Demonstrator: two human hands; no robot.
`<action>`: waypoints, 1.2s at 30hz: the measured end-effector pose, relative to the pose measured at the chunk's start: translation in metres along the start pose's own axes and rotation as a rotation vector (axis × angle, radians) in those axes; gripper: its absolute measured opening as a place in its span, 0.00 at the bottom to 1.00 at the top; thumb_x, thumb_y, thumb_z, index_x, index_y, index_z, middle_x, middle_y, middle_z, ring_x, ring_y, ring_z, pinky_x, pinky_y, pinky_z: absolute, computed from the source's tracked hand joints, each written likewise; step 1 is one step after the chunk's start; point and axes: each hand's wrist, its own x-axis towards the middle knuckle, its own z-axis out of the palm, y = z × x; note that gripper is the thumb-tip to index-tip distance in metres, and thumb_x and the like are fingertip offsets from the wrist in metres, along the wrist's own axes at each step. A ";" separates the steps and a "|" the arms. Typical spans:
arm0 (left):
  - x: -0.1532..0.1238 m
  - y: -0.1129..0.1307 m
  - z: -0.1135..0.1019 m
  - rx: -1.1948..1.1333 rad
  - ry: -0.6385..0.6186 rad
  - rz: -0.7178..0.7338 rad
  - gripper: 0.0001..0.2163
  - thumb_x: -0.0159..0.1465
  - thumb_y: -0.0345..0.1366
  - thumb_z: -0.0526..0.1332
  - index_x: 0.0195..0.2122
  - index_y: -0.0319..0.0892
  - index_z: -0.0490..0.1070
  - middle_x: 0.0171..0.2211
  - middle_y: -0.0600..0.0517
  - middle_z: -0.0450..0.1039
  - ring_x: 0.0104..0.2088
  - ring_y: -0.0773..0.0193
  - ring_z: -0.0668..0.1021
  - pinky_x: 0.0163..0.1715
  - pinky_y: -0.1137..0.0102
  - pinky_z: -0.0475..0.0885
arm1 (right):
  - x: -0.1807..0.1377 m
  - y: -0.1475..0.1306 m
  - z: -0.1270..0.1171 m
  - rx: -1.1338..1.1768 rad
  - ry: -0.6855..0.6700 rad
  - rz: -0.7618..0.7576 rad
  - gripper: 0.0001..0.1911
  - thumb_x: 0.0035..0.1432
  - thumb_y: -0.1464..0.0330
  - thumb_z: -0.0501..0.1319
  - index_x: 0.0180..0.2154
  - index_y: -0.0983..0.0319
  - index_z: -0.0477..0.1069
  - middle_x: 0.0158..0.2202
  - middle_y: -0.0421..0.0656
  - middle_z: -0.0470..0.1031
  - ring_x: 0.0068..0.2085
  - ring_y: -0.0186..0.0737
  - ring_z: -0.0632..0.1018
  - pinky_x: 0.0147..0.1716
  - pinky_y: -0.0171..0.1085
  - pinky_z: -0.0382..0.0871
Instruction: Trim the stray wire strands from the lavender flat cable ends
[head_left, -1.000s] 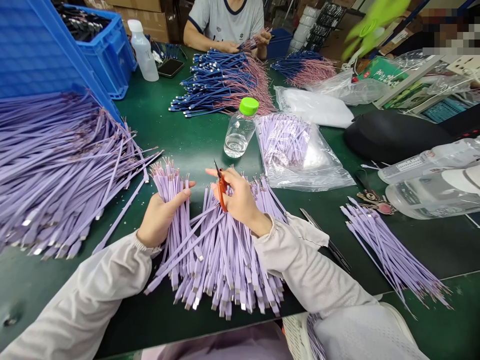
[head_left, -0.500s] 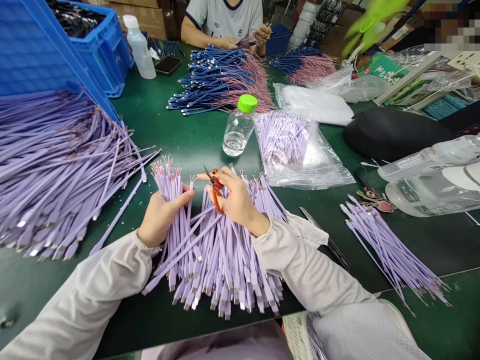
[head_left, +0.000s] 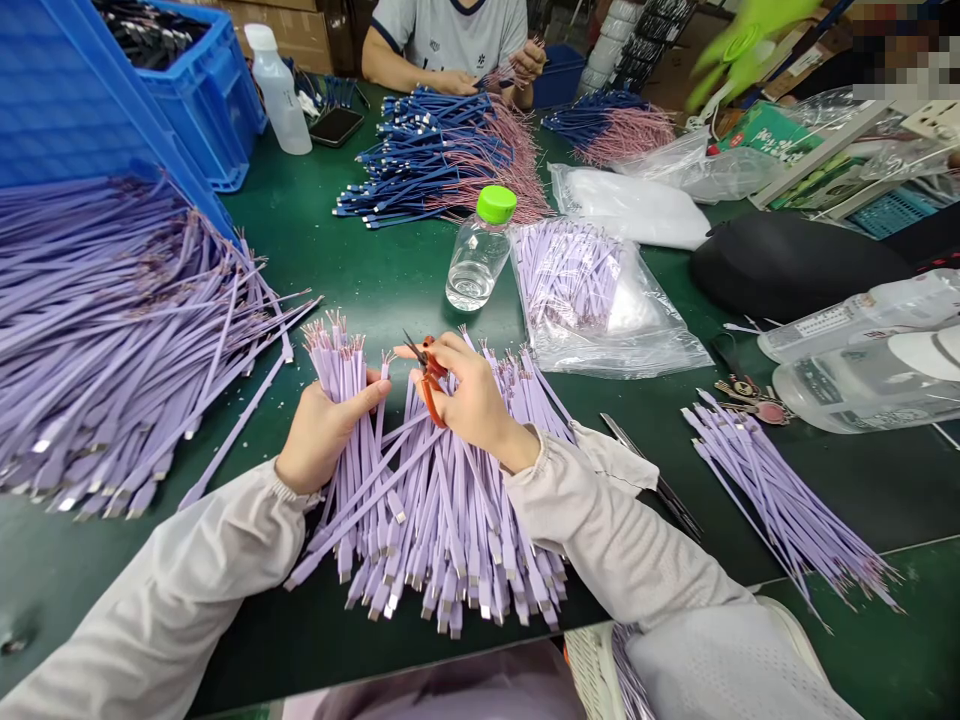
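My left hand (head_left: 322, 430) is closed round a bunch of flat lilac USB cables (head_left: 337, 365), their stripped copper ends pointing up and away from me. One cable (head_left: 382, 378) stands apart at the thumb tip. Close to its wire end, my right hand (head_left: 472, 395) holds a small pair of orange-handled pliers or snips (head_left: 430, 385), the dark pointed jaws aimed up and left. Its index finger reaches out toward that cable end. Below both hands spreads a pile of lilac cables (head_left: 457, 530) with metal plugs facing me.
A larger lilac cable heap (head_left: 112, 340) spills from a blue crate (head_left: 67, 110) at left. Ahead stand a green-capped bottle (head_left: 480, 250) and a bag of cables (head_left: 600, 290). Tweezers (head_left: 652, 480) and another cable bundle (head_left: 780, 490) lie right. A person (head_left: 450, 45) sits opposite behind blue cables (head_left: 427, 155).
Hardly anything differs. Both hands, the cables and the orange-handled tool keep nearly the same places; the whole view has shifted very slightly.
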 end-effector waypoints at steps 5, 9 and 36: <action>-0.002 0.002 0.001 -0.049 0.013 -0.044 0.16 0.46 0.47 0.68 0.28 0.39 0.75 0.23 0.55 0.70 0.27 0.64 0.71 0.33 0.70 0.66 | -0.001 0.000 0.000 -0.045 0.065 0.005 0.08 0.55 0.73 0.57 0.36 0.61 0.74 0.31 0.40 0.68 0.31 0.34 0.70 0.34 0.36 0.68; -0.004 0.004 0.001 -0.180 -0.015 -0.150 0.23 0.46 0.50 0.68 0.38 0.37 0.76 0.25 0.53 0.72 0.28 0.61 0.73 0.32 0.68 0.68 | -0.002 -0.002 -0.001 -0.047 0.083 -0.013 0.11 0.55 0.74 0.56 0.40 0.63 0.73 0.31 0.40 0.68 0.30 0.33 0.69 0.33 0.36 0.68; -0.004 0.005 -0.001 -0.246 -0.041 -0.113 0.17 0.45 0.44 0.70 0.31 0.40 0.71 0.22 0.55 0.71 0.25 0.64 0.73 0.29 0.69 0.67 | -0.002 0.007 -0.010 -0.724 -0.081 -0.116 0.14 0.55 0.79 0.52 0.41 0.65 0.70 0.37 0.48 0.67 0.39 0.44 0.68 0.38 0.41 0.64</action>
